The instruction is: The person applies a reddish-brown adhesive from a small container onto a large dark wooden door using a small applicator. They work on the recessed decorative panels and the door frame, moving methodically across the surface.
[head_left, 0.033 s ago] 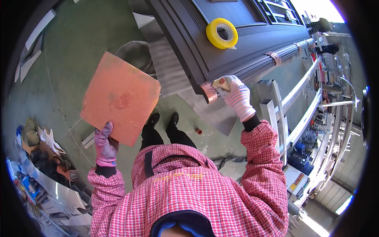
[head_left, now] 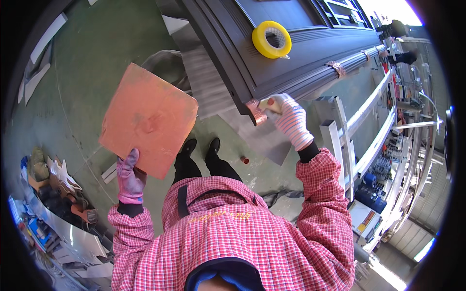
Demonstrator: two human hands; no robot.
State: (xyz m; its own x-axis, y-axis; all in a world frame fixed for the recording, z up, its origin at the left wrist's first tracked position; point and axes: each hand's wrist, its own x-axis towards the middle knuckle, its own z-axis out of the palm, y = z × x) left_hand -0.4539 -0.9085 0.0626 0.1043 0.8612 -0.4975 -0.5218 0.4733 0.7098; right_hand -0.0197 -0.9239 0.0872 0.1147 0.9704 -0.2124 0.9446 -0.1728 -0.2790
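Observation:
My gloved left hand (head_left: 130, 180) grips the near edge of a flat, square orange-pink board (head_left: 145, 123), thumb on top. The fingers beneath it are hidden. In my right hand (head_left: 292, 123), gloved in white with pink stripes, is a small pale yellow pad (head_left: 266, 103) with a reddish-brown spot. It is held at the near corner of a dark grey panelled door (head_left: 291, 56), beside a shiny copper-coloured end piece (head_left: 257, 114). Whether the pad touches the metal I cannot tell. On the door stands a yellow roll of tape (head_left: 259, 41).
Beneath the door's corner lie grey sheets (head_left: 262, 136) on the green floor. A small reddish cylinder (head_left: 244, 159) lies near my feet. Metal frame bars (head_left: 335, 140) stand to the right of my right hand. Cluttered materials (head_left: 53, 189) fill the left side.
My right hand and the pad have shifted very slightly by the copper-coloured end. The left hand and board stay nearly still.

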